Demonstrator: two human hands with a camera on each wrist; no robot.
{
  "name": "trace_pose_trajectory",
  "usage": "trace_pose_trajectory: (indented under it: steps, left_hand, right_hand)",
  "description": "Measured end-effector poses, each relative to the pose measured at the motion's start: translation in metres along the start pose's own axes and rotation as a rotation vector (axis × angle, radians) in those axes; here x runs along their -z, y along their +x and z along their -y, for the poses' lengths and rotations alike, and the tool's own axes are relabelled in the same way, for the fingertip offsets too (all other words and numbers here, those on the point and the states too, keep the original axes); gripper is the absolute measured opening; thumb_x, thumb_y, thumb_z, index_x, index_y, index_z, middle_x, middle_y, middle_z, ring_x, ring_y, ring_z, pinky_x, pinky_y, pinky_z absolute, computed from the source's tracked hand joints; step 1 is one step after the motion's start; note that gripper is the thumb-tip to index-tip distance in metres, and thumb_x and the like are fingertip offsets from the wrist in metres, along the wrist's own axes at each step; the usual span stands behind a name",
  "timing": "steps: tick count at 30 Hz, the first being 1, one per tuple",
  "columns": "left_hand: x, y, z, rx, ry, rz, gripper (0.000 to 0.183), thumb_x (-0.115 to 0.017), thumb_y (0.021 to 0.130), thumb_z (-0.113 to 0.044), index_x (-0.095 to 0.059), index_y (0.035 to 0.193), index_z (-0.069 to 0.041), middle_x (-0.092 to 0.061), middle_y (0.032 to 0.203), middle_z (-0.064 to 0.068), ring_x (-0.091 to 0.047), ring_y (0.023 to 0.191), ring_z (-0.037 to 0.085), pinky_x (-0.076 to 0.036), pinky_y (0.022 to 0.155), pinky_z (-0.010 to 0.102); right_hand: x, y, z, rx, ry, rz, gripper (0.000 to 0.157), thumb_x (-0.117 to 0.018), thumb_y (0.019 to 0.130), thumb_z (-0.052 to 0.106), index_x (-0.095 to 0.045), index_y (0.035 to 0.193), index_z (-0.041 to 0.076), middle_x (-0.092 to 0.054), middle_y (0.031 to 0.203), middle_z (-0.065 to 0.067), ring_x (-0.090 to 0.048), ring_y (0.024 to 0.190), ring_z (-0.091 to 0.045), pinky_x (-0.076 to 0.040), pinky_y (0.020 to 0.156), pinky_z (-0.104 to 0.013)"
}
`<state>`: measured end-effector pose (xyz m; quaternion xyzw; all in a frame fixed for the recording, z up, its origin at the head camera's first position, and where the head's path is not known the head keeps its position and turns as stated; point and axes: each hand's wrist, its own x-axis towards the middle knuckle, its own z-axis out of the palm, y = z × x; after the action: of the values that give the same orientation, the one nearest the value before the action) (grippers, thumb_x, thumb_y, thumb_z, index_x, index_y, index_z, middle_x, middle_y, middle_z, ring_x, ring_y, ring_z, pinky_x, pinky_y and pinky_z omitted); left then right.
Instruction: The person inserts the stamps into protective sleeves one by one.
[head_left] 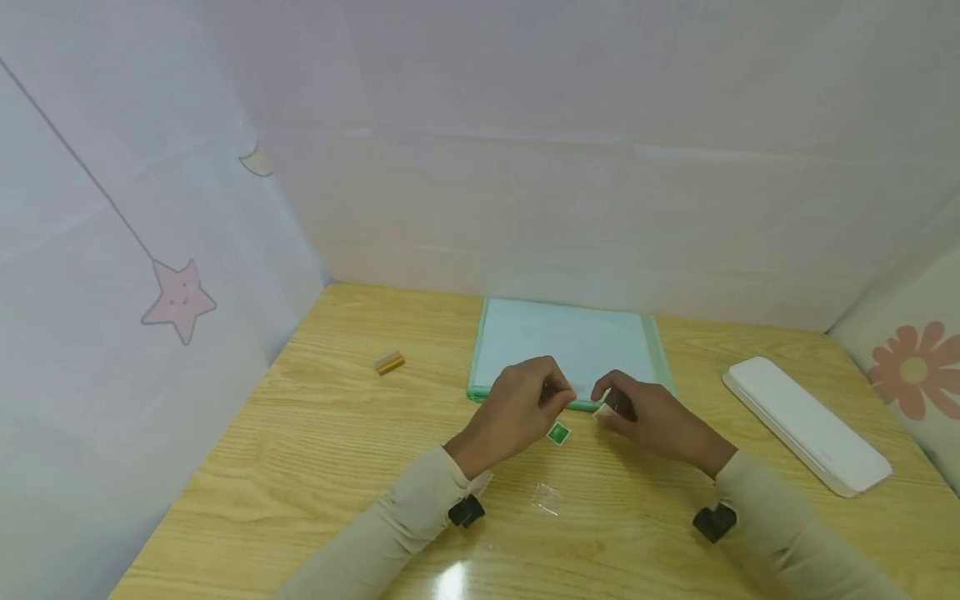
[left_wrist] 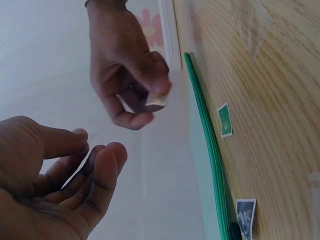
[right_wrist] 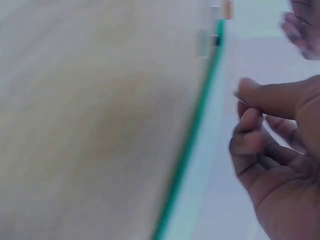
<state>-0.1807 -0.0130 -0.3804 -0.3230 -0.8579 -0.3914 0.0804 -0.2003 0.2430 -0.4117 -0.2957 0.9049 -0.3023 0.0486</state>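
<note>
Stamp (left_wrist: 156,100), small and pale, is pinched between the bent thumb and fingers of the right hand (head_left: 660,418), just right of the left hand (head_left: 519,410), whose thumb and fingers are nearly closed and seem to pinch a thin clear film (left_wrist: 92,136); open air parts the two, and the stamp is too small to tell its long axis. The folder (head_left: 562,333) has its green near edge close by the fingertips, while a green stamp (head_left: 558,432) lies on the table (head_left: 300,467), nearer the left hand, with room for moving towards the person.
</note>
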Motion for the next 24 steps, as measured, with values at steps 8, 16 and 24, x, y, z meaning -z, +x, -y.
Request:
trace_pose_trajectory:
  steps: [8,16,24]
  left_hand:
    - [0.000,0.001,0.003,0.011,0.003,-0.015,0.012,-0.069,0.098,-0.018,-0.058,0.092,-0.015,-0.059,0.083,-0.009,-0.055,0.068,0.000,-0.048,0.060,0.016]
    - [-0.001,0.002,0.003,0.009,0.028,-0.014,0.013,-0.069,0.098,-0.017,-0.057,0.091,-0.015,-0.056,0.082,-0.009,-0.053,0.065,0.001,-0.047,0.056,0.018]
    - [-0.002,0.002,0.003,0.008,0.044,-0.009,0.013,-0.069,0.098,-0.016,-0.057,0.092,-0.014,-0.056,0.083,-0.007,-0.052,0.065,0.001,-0.045,0.056,0.017]
  right_hand:
    - [0.032,0.003,0.043,0.114,0.180,-0.225,0.014,-0.064,0.101,0.018,-0.060,0.114,0.023,-0.065,0.097,0.005,-0.065,0.077,-0.011,-0.054,0.066,-0.031]
    - [0.030,0.005,0.069,0.230,0.191,-0.311,0.019,-0.066,0.099,0.008,-0.062,0.114,0.019,-0.066,0.099,0.004,-0.065,0.075,-0.013,-0.055,0.065,-0.026]
    - [0.023,0.010,0.068,0.294,0.042,-0.382,0.024,-0.068,0.096,0.004,-0.063,0.116,0.015,-0.066,0.102,0.007,-0.064,0.076,-0.004,-0.053,0.066,-0.020]
